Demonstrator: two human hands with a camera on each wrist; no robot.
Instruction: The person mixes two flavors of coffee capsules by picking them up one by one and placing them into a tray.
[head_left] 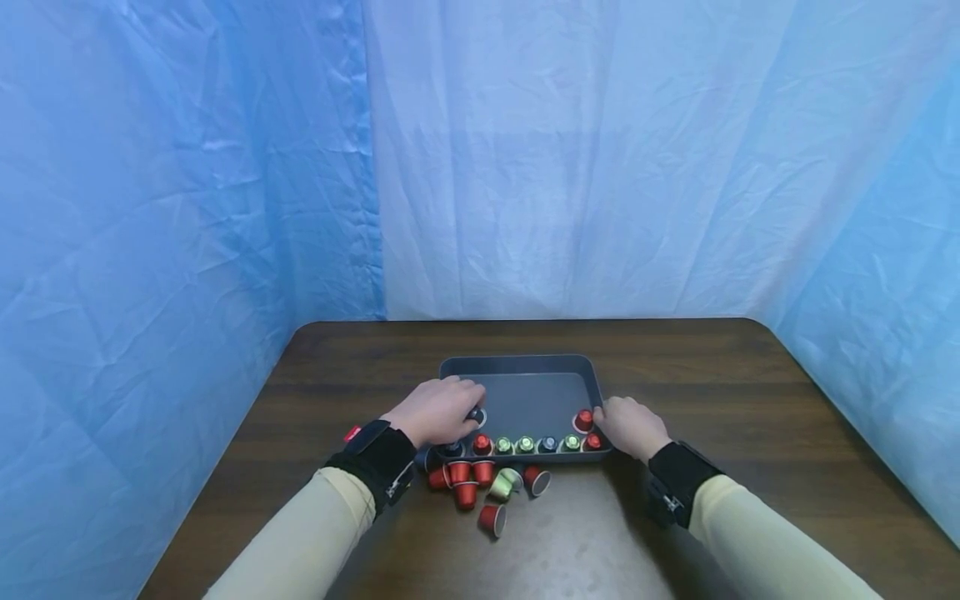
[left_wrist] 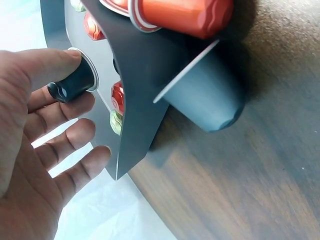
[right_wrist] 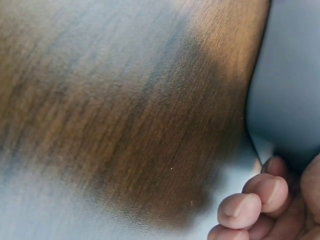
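My left hand (head_left: 444, 408) pinches a dark coffee capsule (left_wrist: 80, 80) between thumb and index finger, over the left side of the grey tray (head_left: 525, 392); its other fingers are loosely bent. At the tray's right side, my right hand (head_left: 630, 425) has its fingers curled and appears to grip the rim; the exact contact is partly hidden. Beside its fingertips, inside the tray, stands a red capsule (head_left: 583, 420). Along the tray's near edge runs a row of capsules, among them a red one (head_left: 482, 444), a green one (head_left: 503, 445) and a blue one (head_left: 548, 444).
In front of the tray several red capsules (head_left: 466, 497) lie in a cluster on the wooden table (head_left: 570, 533), with green capsules (head_left: 501, 487) beside them. A dark blue capsule (left_wrist: 207, 90) lies by the tray's near left corner. Blue-white sheeting (head_left: 562, 167) surrounds the table.
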